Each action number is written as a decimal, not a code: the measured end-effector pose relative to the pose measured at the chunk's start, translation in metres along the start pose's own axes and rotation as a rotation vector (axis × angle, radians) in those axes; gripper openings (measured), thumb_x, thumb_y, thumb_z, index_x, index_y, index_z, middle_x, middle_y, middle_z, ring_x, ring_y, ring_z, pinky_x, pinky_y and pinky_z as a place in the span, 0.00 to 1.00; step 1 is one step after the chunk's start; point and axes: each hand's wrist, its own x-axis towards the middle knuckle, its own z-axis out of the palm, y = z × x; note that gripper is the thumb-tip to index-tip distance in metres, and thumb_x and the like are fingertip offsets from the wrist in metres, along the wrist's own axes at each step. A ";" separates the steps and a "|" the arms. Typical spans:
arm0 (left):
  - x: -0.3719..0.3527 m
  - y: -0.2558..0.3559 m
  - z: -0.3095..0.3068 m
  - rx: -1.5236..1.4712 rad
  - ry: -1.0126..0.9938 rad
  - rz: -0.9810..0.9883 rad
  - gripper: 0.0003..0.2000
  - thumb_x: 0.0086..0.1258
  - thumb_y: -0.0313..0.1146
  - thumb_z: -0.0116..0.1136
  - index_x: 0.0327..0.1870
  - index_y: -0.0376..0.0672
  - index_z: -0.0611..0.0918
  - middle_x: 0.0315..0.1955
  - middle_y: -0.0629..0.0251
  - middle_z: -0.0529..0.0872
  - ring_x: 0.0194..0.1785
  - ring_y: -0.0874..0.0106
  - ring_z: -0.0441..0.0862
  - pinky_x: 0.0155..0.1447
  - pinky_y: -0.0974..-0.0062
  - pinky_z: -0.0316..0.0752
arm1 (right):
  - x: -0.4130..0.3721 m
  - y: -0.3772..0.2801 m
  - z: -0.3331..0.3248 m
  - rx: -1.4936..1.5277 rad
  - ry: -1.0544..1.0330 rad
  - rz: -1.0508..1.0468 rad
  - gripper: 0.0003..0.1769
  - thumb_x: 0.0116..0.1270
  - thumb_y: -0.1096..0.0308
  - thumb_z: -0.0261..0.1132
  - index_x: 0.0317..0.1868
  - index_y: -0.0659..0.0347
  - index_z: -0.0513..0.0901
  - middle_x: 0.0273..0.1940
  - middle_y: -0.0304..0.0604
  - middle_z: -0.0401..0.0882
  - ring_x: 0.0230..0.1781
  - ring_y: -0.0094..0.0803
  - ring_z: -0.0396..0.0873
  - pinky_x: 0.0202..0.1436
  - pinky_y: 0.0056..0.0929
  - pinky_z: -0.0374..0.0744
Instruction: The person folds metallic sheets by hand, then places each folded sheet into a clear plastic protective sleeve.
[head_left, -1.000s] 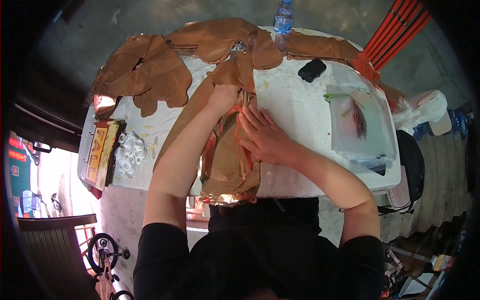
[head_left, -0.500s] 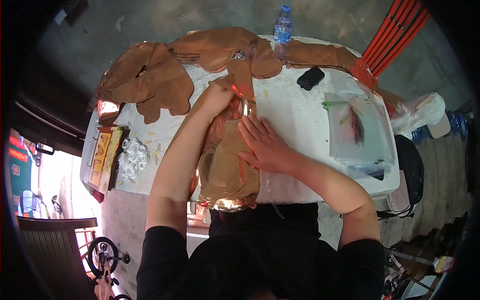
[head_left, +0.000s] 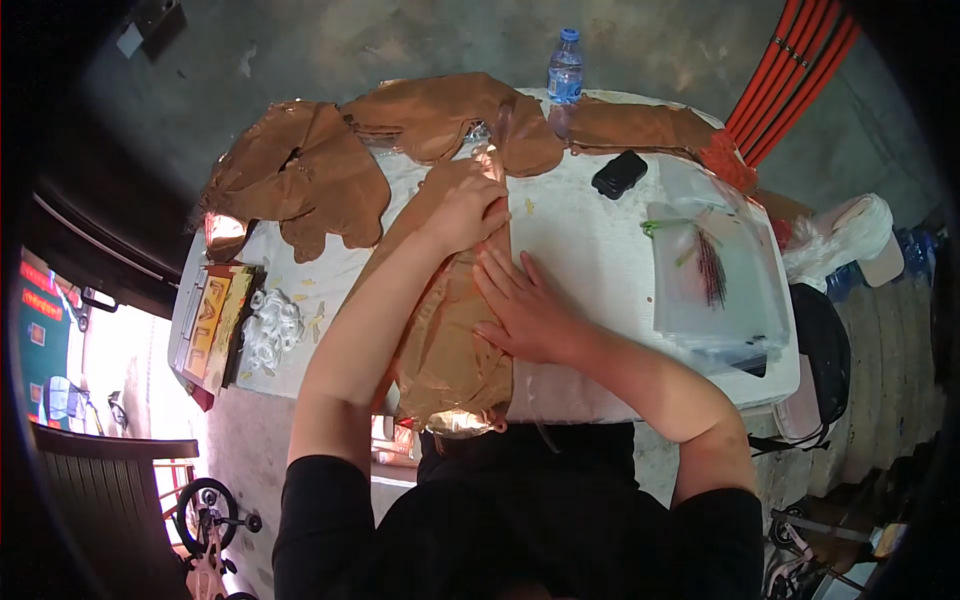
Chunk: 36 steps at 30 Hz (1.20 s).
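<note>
A long folded copper-coloured foil balloon (head_left: 450, 345) lies on the white table (head_left: 590, 230), running from the near edge toward the far side. My left hand (head_left: 466, 208) rests flat on its far part, fingers spread over the fold. My right hand (head_left: 520, 305) presses flat on the balloon's right edge, fingers pointing left and away. Neither hand grips anything; both lie palm down on the foil.
More copper foil balloons (head_left: 300, 175) are piled at the table's far left and far edge. A water bottle (head_left: 565, 68), a black case (head_left: 620, 173), a stack of clear plastic bags (head_left: 715, 265), white rings (head_left: 268, 322) and printed cards (head_left: 208, 325) sit around. Red rods (head_left: 790, 70) lean at right.
My left hand let the raised foil down and now lies flat on it. The balloon is smoother and flatter. My right hand stayed pressing on the right edge.
</note>
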 end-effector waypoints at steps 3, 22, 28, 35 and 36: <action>0.006 -0.012 0.009 -0.010 0.053 -0.059 0.17 0.62 0.40 0.60 0.50 0.44 0.81 0.50 0.59 0.80 0.55 0.56 0.74 0.59 0.60 0.69 | 0.000 0.000 0.000 0.024 -0.016 0.009 0.42 0.68 0.46 0.53 0.71 0.69 0.53 0.74 0.56 0.46 0.76 0.45 0.42 0.75 0.52 0.40; 0.022 -0.035 -0.029 0.016 0.237 -0.297 0.17 0.64 0.38 0.57 0.51 0.40 0.79 0.43 0.50 0.79 0.50 0.52 0.75 0.56 0.62 0.71 | 0.001 0.001 -0.002 0.050 -0.086 0.014 0.44 0.67 0.44 0.53 0.72 0.68 0.52 0.73 0.59 0.46 0.76 0.48 0.42 0.75 0.53 0.38; -0.063 0.004 -0.101 0.101 -0.020 -0.468 0.11 0.63 0.36 0.56 0.38 0.38 0.83 0.37 0.48 0.81 0.44 0.51 0.79 0.48 0.59 0.75 | 0.005 0.000 -0.012 0.022 -0.193 0.033 0.49 0.64 0.41 0.55 0.72 0.68 0.50 0.75 0.56 0.43 0.77 0.44 0.39 0.76 0.49 0.36; -0.184 0.084 -0.129 0.241 -0.069 -0.630 0.18 0.60 0.38 0.64 0.48 0.39 0.80 0.42 0.54 0.78 0.47 0.56 0.77 0.51 0.63 0.74 | 0.006 0.000 -0.015 0.012 -0.229 0.047 0.57 0.58 0.33 0.57 0.73 0.66 0.46 0.75 0.53 0.40 0.78 0.41 0.36 0.76 0.48 0.35; -0.195 0.095 -0.130 0.243 -0.072 -0.639 0.18 0.60 0.38 0.64 0.48 0.39 0.80 0.42 0.54 0.78 0.47 0.56 0.77 0.51 0.63 0.74 | 0.006 0.000 -0.014 0.006 -0.211 0.052 0.59 0.56 0.31 0.58 0.73 0.66 0.46 0.76 0.53 0.40 0.78 0.40 0.35 0.76 0.47 0.34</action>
